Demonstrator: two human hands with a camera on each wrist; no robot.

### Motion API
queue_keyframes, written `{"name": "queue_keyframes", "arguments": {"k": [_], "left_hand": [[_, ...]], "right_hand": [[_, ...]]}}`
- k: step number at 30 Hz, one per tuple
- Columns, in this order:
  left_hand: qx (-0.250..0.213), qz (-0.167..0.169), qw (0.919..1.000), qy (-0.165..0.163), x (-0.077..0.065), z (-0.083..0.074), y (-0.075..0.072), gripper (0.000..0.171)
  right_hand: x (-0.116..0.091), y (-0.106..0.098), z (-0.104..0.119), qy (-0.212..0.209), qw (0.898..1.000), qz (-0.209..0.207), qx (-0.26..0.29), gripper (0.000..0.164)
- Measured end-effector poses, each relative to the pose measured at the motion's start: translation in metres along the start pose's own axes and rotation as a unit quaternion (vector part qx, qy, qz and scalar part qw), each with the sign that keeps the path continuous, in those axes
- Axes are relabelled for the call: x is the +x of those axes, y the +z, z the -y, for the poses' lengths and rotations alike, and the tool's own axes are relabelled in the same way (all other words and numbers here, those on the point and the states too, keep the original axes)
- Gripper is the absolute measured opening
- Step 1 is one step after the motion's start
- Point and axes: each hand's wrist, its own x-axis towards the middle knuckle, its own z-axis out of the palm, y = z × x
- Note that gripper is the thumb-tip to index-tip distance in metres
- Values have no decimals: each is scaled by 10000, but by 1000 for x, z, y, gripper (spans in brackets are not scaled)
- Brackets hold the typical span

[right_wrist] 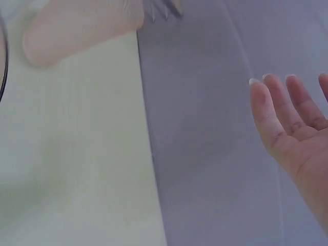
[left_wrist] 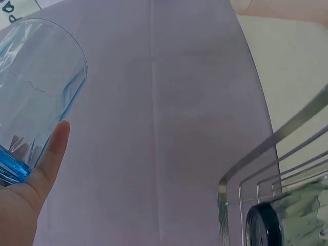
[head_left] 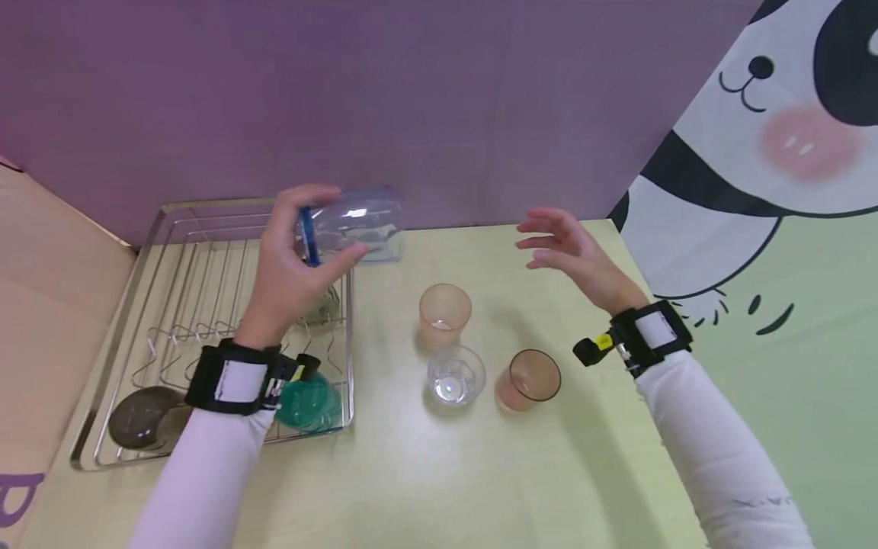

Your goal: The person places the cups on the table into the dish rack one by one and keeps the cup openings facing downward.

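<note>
My left hand point(head_left: 288, 263) holds a clear blue-tinted drinking glass point(head_left: 363, 229) on its side above the back of the table. The base lies toward my palm and the mouth points right. In the left wrist view, the thumb point(left_wrist: 54, 148) lies along the glass wall. Across from it, my right hand point(head_left: 572, 255) hovers with fingers spread and holds nothing. Below, between the hands, stand a peach glass point(head_left: 444, 316), a clear glass point(head_left: 454, 377) and a brownish-pink glass point(head_left: 528, 381).
A metal wire dish rack point(head_left: 219, 203) stands at left. It holds a dark grey glass point(head_left: 140, 418), a teal glass point(head_left: 309, 404) and a greenish glass point(head_left: 328, 306) partly hidden by my left arm. A purple backdrop point(head_left: 446, 114) rises behind the table.
</note>
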Motion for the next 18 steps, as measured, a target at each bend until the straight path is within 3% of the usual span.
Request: {"name": "queue_keyframes", "arguments": {"k": [6,14,18], "left_hand": [[-91,-159,9995,-245,-2,3,-18,64],[1060,-444,9933,-118,-1,16,-43,67],[1493,-419,9874,-304,0,18,-50,68]], "right_hand": [[-7,-15,-14,331,9988,-281,-237,45],[-14,-25,-21,908,9915,-554,-752,48],[-16,-27,-23,988,9901,-582,-815,48]]}}
